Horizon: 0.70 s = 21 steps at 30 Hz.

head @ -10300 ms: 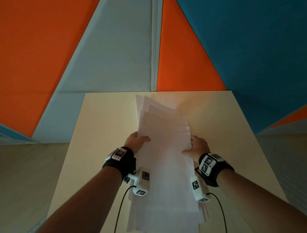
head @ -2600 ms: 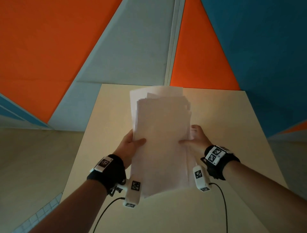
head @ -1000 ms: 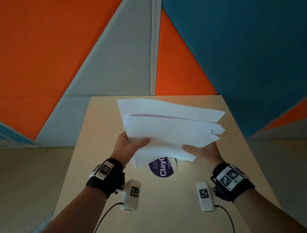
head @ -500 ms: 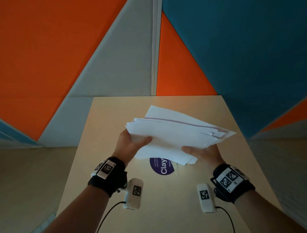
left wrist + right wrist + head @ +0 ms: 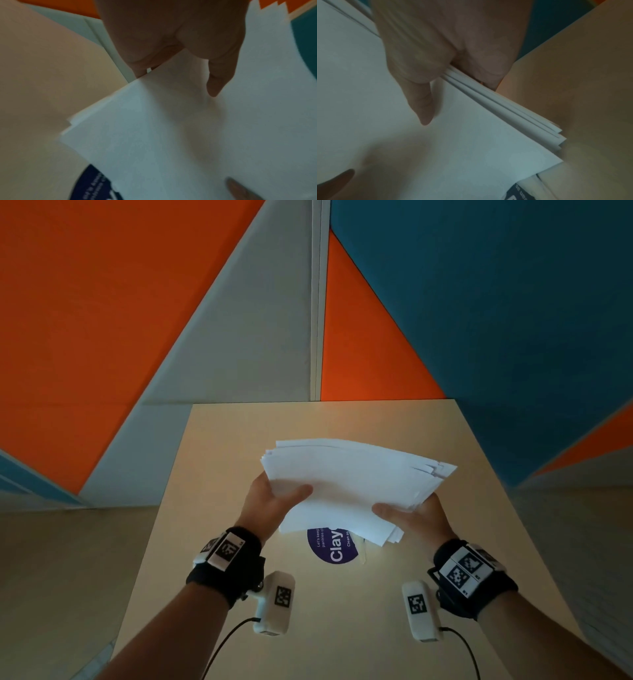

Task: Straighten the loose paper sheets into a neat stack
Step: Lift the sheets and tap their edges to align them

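Note:
A bundle of white paper sheets (image 5: 346, 484) is held above the beige table (image 5: 219, 460), turned crosswise. My left hand (image 5: 274, 501) grips its left edge, thumb lying on top (image 5: 217, 75). My right hand (image 5: 411, 515) grips the near right edge, thumb on top (image 5: 419, 97) and fingers underneath. The sheet edges are staggered at the right end (image 5: 435, 470) and at the near corner (image 5: 556, 136). The left corner also shows stepped edges (image 5: 72, 121).
A dark blue round sticker (image 5: 334, 547) with white lettering lies on the table under the sheets, beside a pale strip of paper (image 5: 363, 553). Orange, grey and teal wall panels (image 5: 376, 337) rise behind the table's far edge. Floor lies on both sides.
Over ten seconds the sheets went from lying lengthwise on the table to being lifted and turned crosswise. In the last second the bundle tilted flatter and lower, and its edges drew closer together.

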Each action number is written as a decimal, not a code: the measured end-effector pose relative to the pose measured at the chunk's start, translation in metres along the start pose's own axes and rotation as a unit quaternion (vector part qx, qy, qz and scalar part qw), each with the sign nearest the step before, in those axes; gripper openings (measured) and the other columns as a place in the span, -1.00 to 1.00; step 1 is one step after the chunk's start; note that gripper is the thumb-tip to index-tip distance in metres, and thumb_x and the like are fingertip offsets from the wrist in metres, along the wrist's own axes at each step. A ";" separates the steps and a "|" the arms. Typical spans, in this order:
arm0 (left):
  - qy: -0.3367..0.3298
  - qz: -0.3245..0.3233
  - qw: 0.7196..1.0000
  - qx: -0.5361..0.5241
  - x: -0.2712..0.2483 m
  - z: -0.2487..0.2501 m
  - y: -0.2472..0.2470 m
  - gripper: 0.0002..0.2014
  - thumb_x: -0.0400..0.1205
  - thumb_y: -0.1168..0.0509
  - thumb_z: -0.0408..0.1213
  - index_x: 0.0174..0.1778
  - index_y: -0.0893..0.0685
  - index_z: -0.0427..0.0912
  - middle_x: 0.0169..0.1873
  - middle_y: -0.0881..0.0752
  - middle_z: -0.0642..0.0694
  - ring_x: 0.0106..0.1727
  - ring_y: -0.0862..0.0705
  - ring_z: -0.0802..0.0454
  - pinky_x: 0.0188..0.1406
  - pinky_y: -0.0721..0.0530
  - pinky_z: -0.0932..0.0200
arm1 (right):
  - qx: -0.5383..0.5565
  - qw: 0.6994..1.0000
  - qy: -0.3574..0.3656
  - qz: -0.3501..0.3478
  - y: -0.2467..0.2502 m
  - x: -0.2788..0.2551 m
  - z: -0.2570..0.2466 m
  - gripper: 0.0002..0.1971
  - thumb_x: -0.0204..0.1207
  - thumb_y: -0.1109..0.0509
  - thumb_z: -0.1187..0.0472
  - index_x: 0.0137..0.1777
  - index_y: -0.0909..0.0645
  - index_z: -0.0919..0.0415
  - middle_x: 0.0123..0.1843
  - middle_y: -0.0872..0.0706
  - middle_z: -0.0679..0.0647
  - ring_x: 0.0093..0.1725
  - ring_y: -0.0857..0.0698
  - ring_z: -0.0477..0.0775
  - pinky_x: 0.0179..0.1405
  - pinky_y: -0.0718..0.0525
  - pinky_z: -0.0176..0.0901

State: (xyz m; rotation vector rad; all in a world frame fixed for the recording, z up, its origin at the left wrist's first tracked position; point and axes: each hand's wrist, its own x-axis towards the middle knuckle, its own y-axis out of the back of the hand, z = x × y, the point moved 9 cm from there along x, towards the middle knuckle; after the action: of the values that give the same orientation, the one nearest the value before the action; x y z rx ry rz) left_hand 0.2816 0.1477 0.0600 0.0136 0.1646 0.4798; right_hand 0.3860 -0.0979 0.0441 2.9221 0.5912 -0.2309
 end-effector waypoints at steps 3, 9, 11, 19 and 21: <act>0.017 -0.003 1.000 0.013 -0.003 -0.012 -0.001 -0.76 0.50 -0.48 -0.42 0.01 -0.75 -0.03 -0.11 -0.87 0.07 -0.04 -0.84 0.10 -0.02 -0.71 0.13 | 0.002 1.000 -0.024 0.006 0.000 0.001 0.010 -0.76 0.27 -0.66 0.42 -0.15 -0.78 0.13 -0.08 -0.88 0.10 -0.03 -0.86 0.09 0.06 -0.78 0.03; -0.008 0.018 1.000 -0.002 -0.008 -0.004 0.002 -0.69 0.40 -0.50 -0.24 0.06 -0.74 -0.08 -0.04 -0.87 -0.02 0.01 -0.83 0.02 0.02 -0.76 0.05 | 0.000 1.000 -0.024 -0.008 0.000 0.001 0.008 -0.74 0.28 -0.65 0.41 -0.09 -0.77 0.13 -0.07 -0.89 0.05 -0.06 -0.86 -0.03 0.08 -0.75 -0.04; -0.022 0.015 0.999 -0.018 -0.012 0.000 0.001 -0.59 0.41 -0.50 -0.26 0.19 -0.68 -0.13 0.04 -0.85 -0.05 0.08 -0.82 -0.01 0.04 -0.75 0.06 | -0.012 0.999 -0.033 -0.016 0.000 -0.001 0.011 -0.73 0.25 -0.69 0.36 -0.06 -0.78 0.17 -0.08 -0.89 0.05 -0.04 -0.86 0.01 0.07 -0.75 -0.02; -0.094 0.066 0.983 -0.143 -0.022 0.049 0.005 -0.60 0.52 -0.19 0.13 -0.01 -0.62 -0.15 -0.10 -0.73 -0.06 -0.03 -0.68 0.01 -0.03 -0.60 0.16 | -0.009 1.000 -0.012 -0.010 -0.003 -0.002 0.009 -0.70 0.22 -0.70 0.39 -0.12 -0.76 0.09 -0.08 -0.88 0.07 -0.06 -0.86 -0.01 -0.01 -0.76 -0.08; -0.089 0.087 0.984 -0.127 -0.021 0.053 0.005 -0.54 0.51 -0.16 0.22 -0.11 -0.60 -0.16 -0.15 -0.66 -0.09 -0.05 -0.61 -0.01 0.02 -0.50 0.06 | -0.002 1.000 -0.007 -0.007 -0.005 -0.004 0.007 -0.70 0.24 -0.67 0.43 -0.13 -0.75 0.09 -0.10 -0.87 0.05 -0.05 -0.85 -0.03 -0.07 -0.77 -0.19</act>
State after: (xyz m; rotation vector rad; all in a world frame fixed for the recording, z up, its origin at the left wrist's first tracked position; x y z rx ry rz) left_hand 0.2692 0.1440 0.1161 -0.1798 -0.0755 0.6687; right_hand 0.3801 -0.0961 0.0378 2.9114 0.6089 -0.2516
